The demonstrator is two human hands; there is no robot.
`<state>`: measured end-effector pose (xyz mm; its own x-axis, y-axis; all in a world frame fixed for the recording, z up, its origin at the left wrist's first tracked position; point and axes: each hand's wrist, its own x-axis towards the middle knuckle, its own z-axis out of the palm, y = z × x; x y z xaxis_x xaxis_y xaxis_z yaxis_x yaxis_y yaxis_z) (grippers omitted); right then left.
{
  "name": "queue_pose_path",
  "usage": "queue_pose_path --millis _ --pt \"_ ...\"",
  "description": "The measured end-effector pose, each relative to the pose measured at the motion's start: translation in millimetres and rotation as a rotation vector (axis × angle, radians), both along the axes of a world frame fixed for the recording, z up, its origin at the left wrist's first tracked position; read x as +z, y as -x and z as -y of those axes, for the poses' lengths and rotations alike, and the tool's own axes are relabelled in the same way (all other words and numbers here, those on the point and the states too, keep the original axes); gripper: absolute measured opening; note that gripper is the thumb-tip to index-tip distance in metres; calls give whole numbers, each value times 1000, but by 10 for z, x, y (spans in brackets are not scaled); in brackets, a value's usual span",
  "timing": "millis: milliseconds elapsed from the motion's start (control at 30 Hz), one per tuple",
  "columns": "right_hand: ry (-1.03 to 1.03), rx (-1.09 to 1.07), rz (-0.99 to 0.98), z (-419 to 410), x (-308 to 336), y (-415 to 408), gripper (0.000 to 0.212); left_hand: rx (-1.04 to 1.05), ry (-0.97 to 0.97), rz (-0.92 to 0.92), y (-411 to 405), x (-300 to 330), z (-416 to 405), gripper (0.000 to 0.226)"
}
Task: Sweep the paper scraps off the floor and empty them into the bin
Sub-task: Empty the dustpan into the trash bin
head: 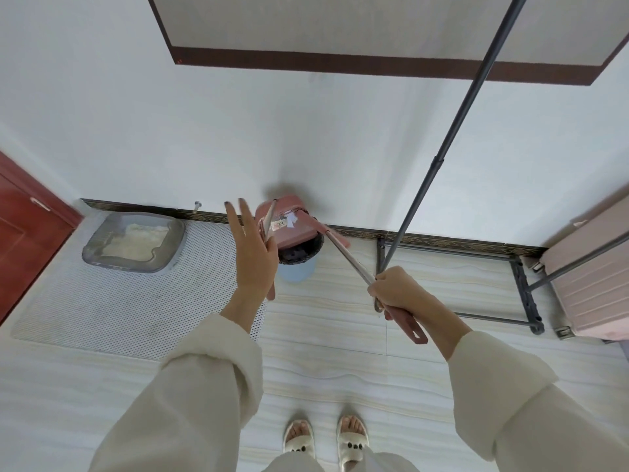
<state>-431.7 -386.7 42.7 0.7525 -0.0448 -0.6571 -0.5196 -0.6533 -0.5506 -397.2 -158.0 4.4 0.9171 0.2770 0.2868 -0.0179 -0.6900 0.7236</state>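
Observation:
A pink dustpan (293,223) is tipped over a pale blue bin (296,271) with a dark liner, standing against the wall. White paper scraps (292,221) cling to the pan's inner face. My right hand (396,290) grips the dustpan's long metal handle near its pink end. My left hand (253,253) is raised left of the bin; its thumb side holds the broom handle (270,219), a thin metal rod with a pink end, while two fingers stick out straight. The broom's head is hidden behind the hand and pan.
A grey litter tray (132,241) sits on a perforated white mat (102,301) to the left. A red door (20,233) is at far left. A dark clothes-rack frame (524,287) and a pink suitcase (592,281) stand to the right. My slippered feet (323,437) are on the tiled floor.

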Motion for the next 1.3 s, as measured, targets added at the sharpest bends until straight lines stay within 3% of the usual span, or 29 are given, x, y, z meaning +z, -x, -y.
queue_pose_path --millis 67,167,267,300,433,633,833,1033,1300 --pt "-31 -30 -6 -61 -38 -2 19 72 297 -127 -37 27 29 85" --pt "-63 -84 -8 -201 -112 -8 22 131 527 -231 -146 -2 22 78" --pt "-116 -114 -10 -388 -151 -26 25 101 691 -393 -196 -39 25 29" --pt "-129 -114 -11 -452 -155 -42 25 84 713 -436 -196 -39 24 22" --pt "-100 -38 -33 -653 -176 -125 13 25 659 -491 -242 -13 -70 14" --pt "113 195 -46 -575 -163 -165 10 10 658 -458 -318 24 -198 15" --pt "112 152 -16 -314 21 -161 16 -12 679 -466 -475 124 -257 18" --pt "95 110 23 -314 37 -192 10 -11 821 -473 -533 213 -163 22" --pt "214 249 -54 -347 -129 -175 15 14 771 -433 -493 248 -126 29"
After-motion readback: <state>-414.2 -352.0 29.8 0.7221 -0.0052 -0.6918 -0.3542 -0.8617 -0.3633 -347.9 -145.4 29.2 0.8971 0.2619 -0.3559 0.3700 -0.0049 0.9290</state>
